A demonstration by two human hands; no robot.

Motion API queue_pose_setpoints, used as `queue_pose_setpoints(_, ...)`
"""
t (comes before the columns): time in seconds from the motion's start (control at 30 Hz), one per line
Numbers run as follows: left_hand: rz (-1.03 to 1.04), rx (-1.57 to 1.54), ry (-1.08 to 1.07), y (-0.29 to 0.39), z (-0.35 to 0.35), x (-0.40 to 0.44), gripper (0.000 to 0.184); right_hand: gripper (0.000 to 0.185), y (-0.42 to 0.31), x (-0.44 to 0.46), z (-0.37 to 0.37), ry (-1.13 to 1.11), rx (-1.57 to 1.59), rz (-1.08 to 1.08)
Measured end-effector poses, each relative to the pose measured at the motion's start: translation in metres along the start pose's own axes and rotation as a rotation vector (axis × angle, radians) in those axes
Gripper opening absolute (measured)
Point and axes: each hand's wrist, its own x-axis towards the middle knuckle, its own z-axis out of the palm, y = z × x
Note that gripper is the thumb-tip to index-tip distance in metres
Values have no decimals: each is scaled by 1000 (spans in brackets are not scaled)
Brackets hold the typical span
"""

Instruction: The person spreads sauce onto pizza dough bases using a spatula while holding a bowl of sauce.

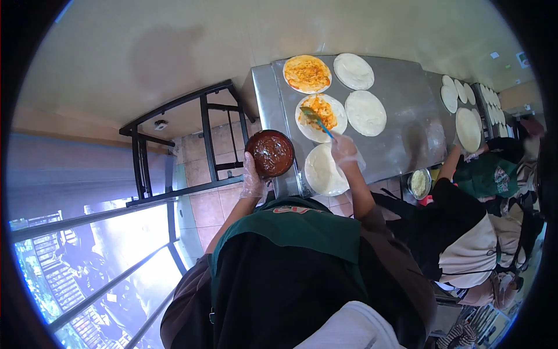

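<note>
Grey metal worktop (401, 99), 1 o'clock; beige wall (279, 29) beyond; black metal frame (209, 139), 10 o'clock. Left hand (251, 179) grips dark round bowl (289, 167), 12 o'clock; right hand (345, 149) grips blue-handled spatula (317, 120) over sauced dough disc (339, 121). Co-workers (456, 215), 3 o'clock.

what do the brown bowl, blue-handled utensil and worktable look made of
Brown bowl: plastic or glazed ceramic, by its smooth rim. Blue-handled utensil: probably plastic, smooth, from its bright colour. Worktable: likely stainless steel, satin grey with blurred reflections.

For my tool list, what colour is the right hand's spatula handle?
The spatula handle is blue; it shows in the head view.
</note>
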Motion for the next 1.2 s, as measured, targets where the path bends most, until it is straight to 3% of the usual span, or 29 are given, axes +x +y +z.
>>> queue_pose_setpoints(0.1,2,-7,-8,1,5,-4,75,33,-7,21,5,-27,-235,-35)
queue_pose_setpoints(0.2,58,12,-28,-3,-1,1,74,32,0,-16,1,-49,-302,-75)
queue_pose_setpoints(0.3,81,-12,-20,-5,-6,2,74,31,20,-44,-25,-164,-348,20)
queue_pose_setpoints(0.43,48,-61,6,-3,-4,-6,74,31,17,-26,-49,43,-257,-14)
queue_pose_setpoints(0.57,22,-16,-3,4,3,-10,75,29,22,-11,-14,-36,-167,41)
queue_pose_setpoints(0.67,67,-9,-28,6,4,-7,76,29,41,-43,-16,-188,-270,91)
queue_pose_setpoints(0.8,6,-35,-9,5,4,-11,79,30,31,-51,-40,20,-186,-27)
queue_pose_setpoints(0.9,-27,-16,-7,7,9,-13,80,31,18,-32,-18,-41,-214,12)
queue_pose_setpoints(1.03,24,18,-42,13,12,-14,79,31,63,-60,-15,-120,-280,86)
queue_pose_setpoints(1.13,35,18,-46,10,8,-11,78,32,94,-71,-41,-30,-283,189)
queue_pose_setpoints(1.2,17,-1,-54,7,4,-8,78,31,88,-71,-34,93,-198,118)
